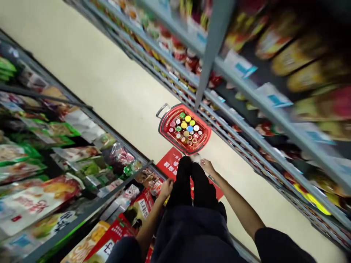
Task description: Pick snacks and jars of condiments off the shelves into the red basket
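- We have a red basket (207, 136) on the pale floor (139, 91), just ahead of our knees, beside the foot of the right-hand shelves (210, 54).
- Inside it, we see round-lidded containers (186, 129) standing close together, their lids yellow, green, blue, white and pink.
- Its grey handle (162, 110) juts out at the far left end.
- Our right hand (207, 167) is curled just short of the basket, next to something whitish; we cannot tell whether it grips anything.
- Our left hand (166, 189) is loosely curled beside our left leg, near the left-hand shelves (109, 199); whether it is clenched, we cannot tell.
- Under our legs lies a red floor panel (168, 163) with white writing.
- Bagged and boxed goods fill the left-hand shelves; jars and packets line the right-hand ones, behind blue-and-white price tags (241, 65).
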`<state>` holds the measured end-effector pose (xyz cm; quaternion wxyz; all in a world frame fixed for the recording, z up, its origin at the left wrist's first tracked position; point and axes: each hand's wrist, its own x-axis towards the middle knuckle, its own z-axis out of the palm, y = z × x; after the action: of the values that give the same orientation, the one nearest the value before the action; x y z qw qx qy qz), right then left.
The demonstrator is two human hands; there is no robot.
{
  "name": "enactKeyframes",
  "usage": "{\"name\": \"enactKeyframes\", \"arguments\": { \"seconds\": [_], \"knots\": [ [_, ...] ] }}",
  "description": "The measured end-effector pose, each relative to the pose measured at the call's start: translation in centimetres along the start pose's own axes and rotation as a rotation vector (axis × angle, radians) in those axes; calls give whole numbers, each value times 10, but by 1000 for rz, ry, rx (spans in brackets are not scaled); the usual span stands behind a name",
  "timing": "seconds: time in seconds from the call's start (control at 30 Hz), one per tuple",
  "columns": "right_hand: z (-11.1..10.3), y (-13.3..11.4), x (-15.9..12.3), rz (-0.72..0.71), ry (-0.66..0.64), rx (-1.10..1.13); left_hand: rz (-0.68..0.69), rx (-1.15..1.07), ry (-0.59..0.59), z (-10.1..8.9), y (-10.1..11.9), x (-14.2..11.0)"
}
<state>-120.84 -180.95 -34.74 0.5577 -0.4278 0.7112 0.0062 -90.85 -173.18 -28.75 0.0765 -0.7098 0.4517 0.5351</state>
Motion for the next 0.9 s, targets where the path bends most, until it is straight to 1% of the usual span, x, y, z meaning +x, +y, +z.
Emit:
{"name": "enactKeyframes", "arguments": {
  "seconds": [0.03,0.1,0.17,0.2,0.27,0.33,0.4,0.5,0.6,0.67,0.7,0.77,0.8,0.83,0.9],
  "knots": [
    [9,1,33,1,13,-31,-9,-59,13,18,-17,23],
    [25,2,101,2,45,-88,-20,-167,41,52,-48,58],
    [41,1,165,3,68,-137,-39,-258,77,77,-77,80],
    [50,0,195,2,77,-155,-56,-298,98,86,-92,88],
    [69,-6,249,2,96,-175,-106,-365,138,97,-121,98],
    [91,-14,294,18,129,-170,-172,-417,168,103,-150,101],
    [113,-24,330,59,182,-146,-246,-452,185,107,-178,100],
    [144,-40,370,131,286,-84,-353,-483,190,115,-210,90],
    [161,-53,392,173,404,-1,-419,-518,179,125,-224,81],
    [164,-58,396,195,469,69,-431,-547,173,130,-224,78],
    [163,-60,393,205,491,110,-428,-561,174,132,-222,78],
    [157,-60,378,212,517,209,-409,-582,185,131,-213,80],
    [152,-60,365,207,522,266,-395,-587,196,127,-206,82],
    [146,-59,348,194,523,327,-376,-592,210,123,-198,85],
    [129,-59,303,152,525,465,-322,-602,234,106,-174,92]
  ]
}}
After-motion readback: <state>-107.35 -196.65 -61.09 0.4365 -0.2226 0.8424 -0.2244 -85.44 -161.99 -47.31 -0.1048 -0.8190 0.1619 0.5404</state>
